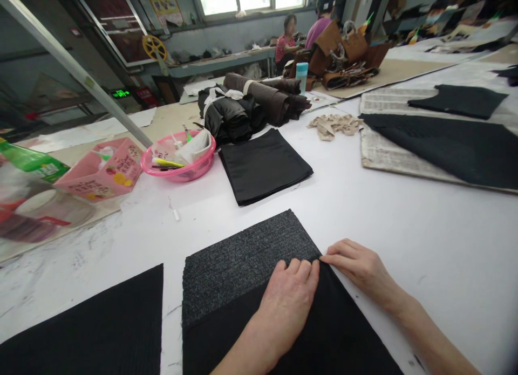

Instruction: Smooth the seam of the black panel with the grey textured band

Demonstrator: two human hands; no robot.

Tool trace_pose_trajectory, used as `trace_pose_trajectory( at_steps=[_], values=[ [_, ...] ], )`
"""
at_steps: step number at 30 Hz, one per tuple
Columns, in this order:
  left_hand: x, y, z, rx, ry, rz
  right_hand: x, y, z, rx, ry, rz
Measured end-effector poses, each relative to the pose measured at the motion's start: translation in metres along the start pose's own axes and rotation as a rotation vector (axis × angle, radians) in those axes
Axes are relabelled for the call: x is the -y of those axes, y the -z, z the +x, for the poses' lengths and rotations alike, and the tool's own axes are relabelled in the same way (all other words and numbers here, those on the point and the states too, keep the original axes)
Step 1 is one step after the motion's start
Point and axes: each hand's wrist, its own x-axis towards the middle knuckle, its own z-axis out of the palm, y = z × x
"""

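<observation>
A stack of dark grey ribbed felt pieces (243, 256) lies on the white table in front of me, with a smoother black sheet (324, 332) laid over its near part. My left hand (289, 302) rests on the black sheet, fingers curled at its far edge. My right hand (356, 267) lies at the stack's right edge, fingertips pinching the corner of the black sheet where it meets the grey felt.
Another black sheet (93, 332) lies at the near left. Farther off are a folded black fabric stack (263, 164), a pink basin (182, 156) with small items, a pink box (105, 170), dark rolls (251, 105), black pieces on a board (445, 143). Two people sit at the back (301, 35).
</observation>
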Motion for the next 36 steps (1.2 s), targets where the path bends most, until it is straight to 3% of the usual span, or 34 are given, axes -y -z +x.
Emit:
trace_pose_trajectory(
  at_steps=[15,20,23,28,36],
  values=[
    [-0.006,0.002,0.011,0.054,0.034,-0.017,0.0,0.006,-0.006,0.09,-0.028,0.042],
    [-0.009,0.005,0.016,0.118,0.049,-0.004,0.003,0.0,-0.012,-0.047,-0.135,0.013],
    [-0.01,0.003,0.014,0.077,0.058,-0.008,0.008,-0.005,-0.017,-0.082,-0.185,-0.031],
    [-0.012,-0.006,0.003,-0.05,0.091,0.005,0.016,-0.01,-0.026,0.023,-0.187,-0.148],
    [-0.007,-0.014,-0.019,-0.092,0.085,0.026,0.018,-0.016,-0.033,0.051,-0.178,-0.244]
  ],
)
